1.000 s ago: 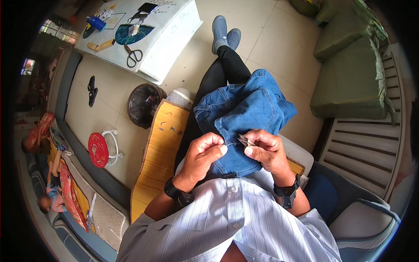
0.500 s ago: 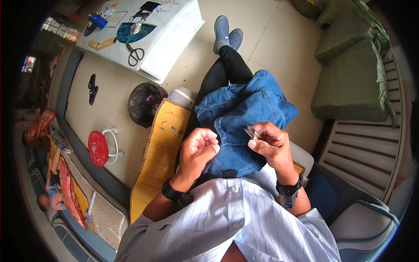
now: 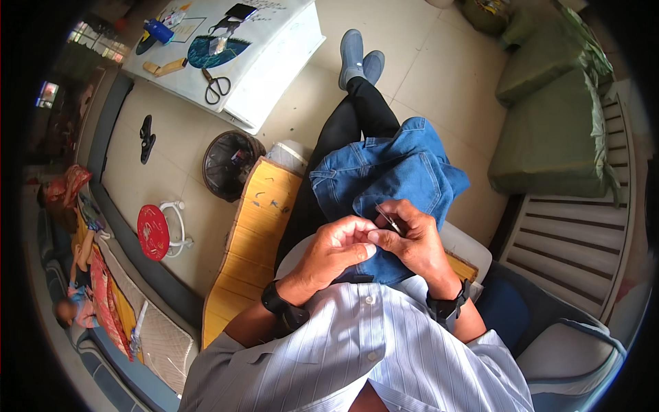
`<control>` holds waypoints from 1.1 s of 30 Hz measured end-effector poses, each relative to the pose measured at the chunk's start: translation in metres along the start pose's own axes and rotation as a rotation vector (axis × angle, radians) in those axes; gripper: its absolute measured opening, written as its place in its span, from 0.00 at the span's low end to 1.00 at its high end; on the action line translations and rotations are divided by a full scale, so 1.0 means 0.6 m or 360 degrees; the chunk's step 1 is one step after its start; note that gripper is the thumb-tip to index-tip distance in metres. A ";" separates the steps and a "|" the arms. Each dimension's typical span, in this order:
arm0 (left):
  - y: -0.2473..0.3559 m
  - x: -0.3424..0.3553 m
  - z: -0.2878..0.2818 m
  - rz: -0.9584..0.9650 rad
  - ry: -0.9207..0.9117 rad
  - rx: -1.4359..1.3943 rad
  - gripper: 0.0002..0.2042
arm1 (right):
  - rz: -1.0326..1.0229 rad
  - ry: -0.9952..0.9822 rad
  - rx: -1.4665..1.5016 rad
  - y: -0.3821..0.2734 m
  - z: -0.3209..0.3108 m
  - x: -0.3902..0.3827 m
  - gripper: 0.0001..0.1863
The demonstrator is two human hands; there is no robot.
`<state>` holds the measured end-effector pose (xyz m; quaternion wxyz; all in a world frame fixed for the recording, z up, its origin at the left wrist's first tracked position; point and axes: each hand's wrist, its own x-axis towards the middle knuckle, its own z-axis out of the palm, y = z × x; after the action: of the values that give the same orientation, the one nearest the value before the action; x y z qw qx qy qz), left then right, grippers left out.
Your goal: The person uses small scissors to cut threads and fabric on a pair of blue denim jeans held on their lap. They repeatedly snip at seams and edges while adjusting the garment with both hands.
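Observation:
Blue denim jeans [image 3: 405, 168] lie bunched across my lap. My right hand [image 3: 416, 242] is closed around small metal thread snips [image 3: 391, 221], whose pointed blades stick out between thumb and fingers above the denim. My left hand [image 3: 331, 253] is closed too, its thumb and fingertips pinched together and meeting the right fingertips. Whatever sits in that pinch is too small or too hidden to name. Both hands are over the part of the jeans nearest my waist.
A white table [image 3: 274, 69] at the far left carries black-handled scissors [image 3: 217, 88] and a blue object [image 3: 159, 31]. Below it stands a lined wastebasket [image 3: 225, 172]. A yellow mat [image 3: 254, 233] with dark scraps lies beside my leg. Green cushions [image 3: 549, 137] are on the right; a person [image 3: 77, 309] is far left.
My hands, apart half a second ago, have come together at the fingertips. The left moved right, and the right shifted slightly left and nearer to me, still holding the snips.

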<state>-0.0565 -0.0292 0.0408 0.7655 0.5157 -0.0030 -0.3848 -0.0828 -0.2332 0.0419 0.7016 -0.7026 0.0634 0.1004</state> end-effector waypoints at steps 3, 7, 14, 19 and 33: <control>-0.002 0.003 0.002 -0.0044 -0.0043 -0.0024 0.15 | 0.0029 -0.0131 -0.0384 -0.011 -0.011 0.005 0.20; -0.008 -0.002 -0.002 -0.0136 0.0088 -0.0015 0.12 | 0.0224 -0.0264 -0.0071 -0.002 -0.018 0.010 0.20; -0.031 -0.003 -0.034 -0.0045 0.0317 0.0096 0.10 | 0.0281 -0.0205 0.0050 0.037 -0.027 0.003 0.19; -0.057 0.025 -0.051 -0.0030 0.0377 0.0376 0.14 | 0.0327 -0.0106 0.0045 0.036 -0.035 -0.016 0.17; -0.048 0.034 -0.024 -0.0058 0.0032 0.0090 0.19 | -0.0023 0.0023 -0.0483 0.012 -0.026 0.005 0.16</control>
<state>-0.0533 -0.0346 0.0035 0.7434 0.5409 0.0032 -0.3934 -0.0808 -0.2486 0.0344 0.5875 -0.8018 0.0475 0.0986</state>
